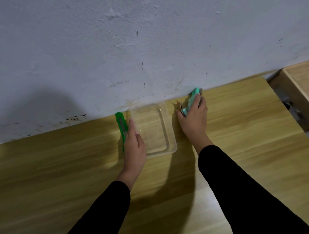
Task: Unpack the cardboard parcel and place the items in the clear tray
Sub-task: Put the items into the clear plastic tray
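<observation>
Right of the clear rectangular plastic tray [173,146], our right hand [195,117] grips a mint-green elongated item [194,94], long axis pointing wallward; our left hand [135,144] lies straight-fingered and empty.

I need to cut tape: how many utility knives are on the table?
1. The green utility knife lies left of the clear tray, beside the left hand. The teal item gripped by the right hand is too unclear to tell.

Wooden table [58,165] abuts a stained white wall [118,43].
</observation>
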{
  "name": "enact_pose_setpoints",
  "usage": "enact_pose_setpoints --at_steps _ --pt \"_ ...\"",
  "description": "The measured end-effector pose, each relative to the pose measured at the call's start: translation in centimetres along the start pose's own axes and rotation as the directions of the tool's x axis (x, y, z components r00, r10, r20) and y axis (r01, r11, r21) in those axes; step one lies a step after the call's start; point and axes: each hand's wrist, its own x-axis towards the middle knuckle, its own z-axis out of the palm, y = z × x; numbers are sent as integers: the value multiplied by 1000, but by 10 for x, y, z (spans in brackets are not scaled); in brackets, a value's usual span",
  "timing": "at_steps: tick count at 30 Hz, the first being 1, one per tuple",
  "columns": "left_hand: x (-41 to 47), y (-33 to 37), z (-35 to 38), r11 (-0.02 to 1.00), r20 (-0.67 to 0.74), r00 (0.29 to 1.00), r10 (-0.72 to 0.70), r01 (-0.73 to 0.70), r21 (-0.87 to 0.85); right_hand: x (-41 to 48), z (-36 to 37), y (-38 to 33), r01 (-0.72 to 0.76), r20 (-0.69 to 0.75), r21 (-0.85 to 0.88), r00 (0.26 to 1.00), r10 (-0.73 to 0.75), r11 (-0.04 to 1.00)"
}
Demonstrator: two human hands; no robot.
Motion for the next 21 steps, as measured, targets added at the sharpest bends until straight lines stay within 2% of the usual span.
enact_pose_setpoints --at_steps 4,8,15,21 --pt "-1 -1 0 1000 11 1000 15 -15 -8 -1 -9 7 29 -35 51 999 -28 998" --pt "2 -3 2 1000 -6 1000 22 -22 -1 -9 -11 15 89 -3 41 996 -89 995" --pt "0 -2 4 1000 -5 1000 18 -18 23 -16 -8 18 61 6 -11 998 -61 998" --pt "-3 0 7 998 -19 999 45 -46 -36 -28 -12 22 61 24 -21 998 -60 998"
